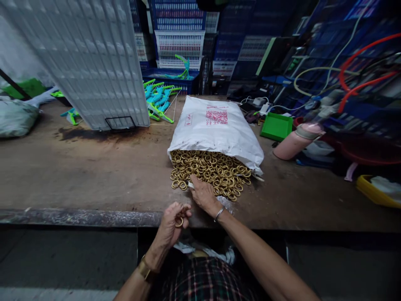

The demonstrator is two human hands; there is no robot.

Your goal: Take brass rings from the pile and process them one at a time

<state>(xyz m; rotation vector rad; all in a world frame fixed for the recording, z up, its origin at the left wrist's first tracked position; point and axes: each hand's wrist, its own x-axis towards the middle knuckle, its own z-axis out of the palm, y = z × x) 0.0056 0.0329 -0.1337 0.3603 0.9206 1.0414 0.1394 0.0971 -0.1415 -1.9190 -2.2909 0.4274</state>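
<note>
A white woven sack (pixel 216 125) with red print lies on its side, its mouth facing me. Several gold-coloured rings (pixel 219 171) spill from it in a heap onto the wooden table. My left hand (pixel 175 219) is closed around a few of these rings near the table's front edge; one ring shows clearly between the fingers. At the front of the heap, my right hand (pixel 203 194) reaches in with fingers close together, touching the rings. A small whitish piece (pixel 191 184) shows at its fingertips; its kind is unclear.
A tall translucent ribbed panel (pixel 106 62) stands at the left, with blue and green plastic hangers (pixel 159 100) beside it. A green tray (pixel 276 126), a pink bottle (pixel 296 141) and a yellow tray (pixel 379 192) are at right. Stacked crates (pixel 180 46) stand behind.
</note>
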